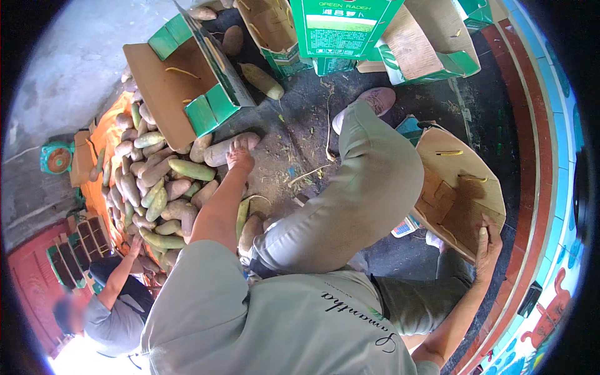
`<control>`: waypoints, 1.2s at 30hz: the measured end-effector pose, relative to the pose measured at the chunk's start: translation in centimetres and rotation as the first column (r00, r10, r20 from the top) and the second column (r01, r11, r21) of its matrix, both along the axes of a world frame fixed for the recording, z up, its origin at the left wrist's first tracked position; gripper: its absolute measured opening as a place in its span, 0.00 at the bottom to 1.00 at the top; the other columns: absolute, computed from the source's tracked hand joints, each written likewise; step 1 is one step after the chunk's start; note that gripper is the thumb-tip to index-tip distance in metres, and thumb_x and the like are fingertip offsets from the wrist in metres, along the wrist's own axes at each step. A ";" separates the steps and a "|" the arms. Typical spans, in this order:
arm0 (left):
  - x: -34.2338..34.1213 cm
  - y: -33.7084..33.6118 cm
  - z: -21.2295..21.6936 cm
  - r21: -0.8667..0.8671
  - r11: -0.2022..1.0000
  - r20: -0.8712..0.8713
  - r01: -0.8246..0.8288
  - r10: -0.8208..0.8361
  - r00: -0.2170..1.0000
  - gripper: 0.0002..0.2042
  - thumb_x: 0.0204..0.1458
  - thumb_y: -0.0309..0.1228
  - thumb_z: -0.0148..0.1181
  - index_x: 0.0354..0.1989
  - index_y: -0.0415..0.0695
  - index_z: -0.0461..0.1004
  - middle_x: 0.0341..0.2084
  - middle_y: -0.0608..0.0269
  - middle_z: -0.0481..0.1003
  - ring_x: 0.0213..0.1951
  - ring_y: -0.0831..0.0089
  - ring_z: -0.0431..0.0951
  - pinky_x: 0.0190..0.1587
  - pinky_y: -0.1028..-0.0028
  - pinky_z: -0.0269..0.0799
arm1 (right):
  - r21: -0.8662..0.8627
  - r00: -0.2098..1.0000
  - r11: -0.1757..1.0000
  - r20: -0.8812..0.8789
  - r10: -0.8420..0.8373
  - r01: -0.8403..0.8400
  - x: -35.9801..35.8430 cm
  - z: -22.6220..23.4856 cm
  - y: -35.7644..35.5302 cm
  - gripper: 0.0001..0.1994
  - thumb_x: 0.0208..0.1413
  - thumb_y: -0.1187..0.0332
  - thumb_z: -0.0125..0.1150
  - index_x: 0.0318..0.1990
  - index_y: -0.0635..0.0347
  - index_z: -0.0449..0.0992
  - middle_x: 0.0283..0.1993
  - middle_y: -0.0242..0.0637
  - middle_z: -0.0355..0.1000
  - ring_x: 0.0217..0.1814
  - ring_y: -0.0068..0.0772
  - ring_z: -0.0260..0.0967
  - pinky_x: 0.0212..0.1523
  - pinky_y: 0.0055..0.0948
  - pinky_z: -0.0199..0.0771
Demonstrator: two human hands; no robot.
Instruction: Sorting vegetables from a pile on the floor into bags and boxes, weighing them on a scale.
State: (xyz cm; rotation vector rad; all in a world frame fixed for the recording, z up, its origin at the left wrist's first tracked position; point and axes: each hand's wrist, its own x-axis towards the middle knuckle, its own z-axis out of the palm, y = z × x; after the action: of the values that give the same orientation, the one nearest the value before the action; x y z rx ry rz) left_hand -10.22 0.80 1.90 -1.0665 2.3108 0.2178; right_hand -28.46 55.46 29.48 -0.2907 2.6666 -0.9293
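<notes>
Cardboard box (490, 190) beside the bent knee, mouth facing up; right hand (489, 247) curled round its near rim, probably to steady it. Left hand (240, 157) palm-down over a big pinkish radish (217, 153) at the pile's (129, 187) edge, fingers draped across; can't tell if it's actually gripped. Pile's partly on an orange sheet (106, 134), presumably keeping radishes off bare floor.

Grey wall (75, 81), dark, debris-strewn floor (306, 131), red-brown border (532, 125), blue tiled wall (560, 134), bright light (84, 355) lower left
</notes>
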 end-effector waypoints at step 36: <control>2.3 1.3 6.9 0.262 0.959 -0.511 -0.112 0.236 0.826 0.38 0.25 0.48 0.71 0.46 0.40 0.64 0.41 0.49 0.71 0.42 0.55 0.73 0.44 0.64 0.68 | 0.164 0.936 0.982 -0.351 -0.033 0.097 0.3 1.5 -2.1 0.10 0.55 0.70 0.51 0.41 0.65 0.71 0.38 0.42 0.71 0.41 0.34 0.69 0.43 0.27 0.66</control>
State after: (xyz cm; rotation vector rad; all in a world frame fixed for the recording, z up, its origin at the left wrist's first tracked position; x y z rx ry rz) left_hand -7.92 2.13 8.78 -1.2162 2.5809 0.9390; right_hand -28.14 53.41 30.99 -0.3557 3.0779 -0.7012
